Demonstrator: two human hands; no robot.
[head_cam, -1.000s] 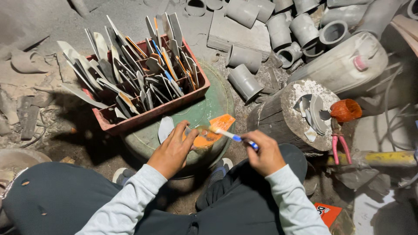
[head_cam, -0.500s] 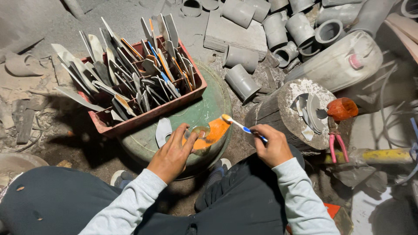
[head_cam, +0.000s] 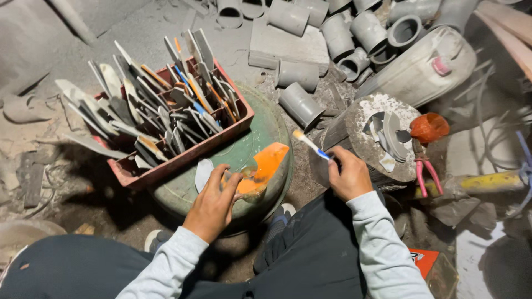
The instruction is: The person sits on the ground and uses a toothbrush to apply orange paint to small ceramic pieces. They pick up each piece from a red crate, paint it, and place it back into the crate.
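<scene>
The left hand [head_cam: 213, 202] was curled around the lower end of an orange curved piece [head_cam: 261, 169], fingers pressed over its edge and pinning it against the top of a round green drum [head_cam: 271, 130]. The piece's long axis ran from the hand up and to the right, its broader orange end pointing away from the person toward the drum's far rim. Just left of the hand a small pale shard [head_cam: 203, 174] lay on the drum.

The right hand [head_cam: 348, 176] was closed in a fist-like grip around the blue handle of a toothbrush [head_cam: 310, 145]. The brush slanted up and to the left, its pale head pointing toward the orange piece but held clear of it, above the drum's right edge.

Behind the drum's left side sat a red crate [head_cam: 183, 158] crammed with upright grey and orange slivers. To the right of the brush hand stood a dusty round stump [head_cam: 360, 138] bearing grey shards, with an orange lump [head_cam: 429, 127] and pink-handled pliers [head_cam: 424, 171] beside it. Grey pipe sections [head_cam: 299, 102] lay beyond.
</scene>
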